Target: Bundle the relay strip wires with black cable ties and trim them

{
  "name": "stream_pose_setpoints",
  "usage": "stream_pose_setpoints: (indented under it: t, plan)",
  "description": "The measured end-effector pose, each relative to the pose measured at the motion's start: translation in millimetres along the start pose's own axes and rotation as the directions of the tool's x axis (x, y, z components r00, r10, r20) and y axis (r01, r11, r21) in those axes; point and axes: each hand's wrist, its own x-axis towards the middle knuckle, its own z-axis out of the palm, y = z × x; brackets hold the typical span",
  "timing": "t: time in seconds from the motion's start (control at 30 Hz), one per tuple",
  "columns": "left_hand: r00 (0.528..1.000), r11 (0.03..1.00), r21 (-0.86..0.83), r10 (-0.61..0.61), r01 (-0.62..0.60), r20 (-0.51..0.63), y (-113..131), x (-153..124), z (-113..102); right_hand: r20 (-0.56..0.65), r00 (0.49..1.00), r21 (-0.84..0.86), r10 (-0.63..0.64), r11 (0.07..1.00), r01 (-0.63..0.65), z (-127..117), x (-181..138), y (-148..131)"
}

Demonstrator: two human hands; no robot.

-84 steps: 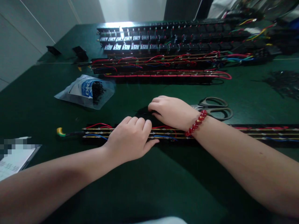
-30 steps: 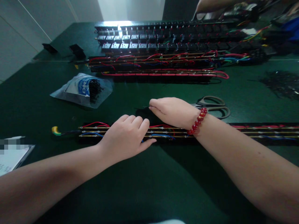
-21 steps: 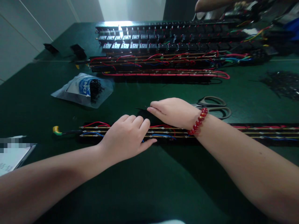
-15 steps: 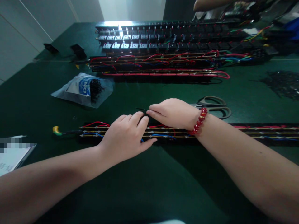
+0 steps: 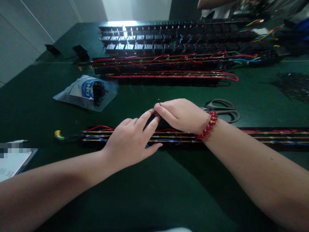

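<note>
Dim, white glare far down the table (image 5: 135, 190)

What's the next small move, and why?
I'd probably have the left hand pinch the thin black piece: the right hand holds it with an end sticking up, and two extended left fingertips are at that grip, while the left palm lies over the wired strip.

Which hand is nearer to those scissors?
Right. The right hand is just left of the scissors, partly hiding them; the left hand is farther left, over the wired strip.
</note>
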Motion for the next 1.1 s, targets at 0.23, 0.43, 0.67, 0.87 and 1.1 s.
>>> stream_pose_setpoints:
  t: [0.23,0.43,0.67,0.87,1.1]
  plan:
    - [0.998,0.999,0.002,0.054,-0.054,0.018,-0.9,1.2,-2.4,-0.126,0.984,0.159,-0.124,0.977,0.143,2.6,-2.5,4.7]
    - [0.994,0.994,-0.005,0.105,-0.105,0.015,-2.6,1.4,-3.0,-0.116,0.978,0.117,-0.173,0.975,0.187,1.3,-1.5,3.2]
    - [0.988,0.989,-0.029,0.145,-0.144,0.047,-2.2,2.5,-5.5,-0.087,0.983,0.127,-0.163,0.977,0.173,0.3,-2.3,3.0]
    - [0.989,0.990,-0.043,0.136,-0.133,0.063,-2.7,1.9,-4.3,-0.097,0.970,0.133,-0.223,0.963,0.234,1.0,-3.2,5.2]
    - [0.991,0.990,-0.068,0.127,-0.124,0.032,-2.5,1.7,-4.8,-0.167,0.965,0.096,-0.200,0.971,0.217,0.9,-2.7,3.7]
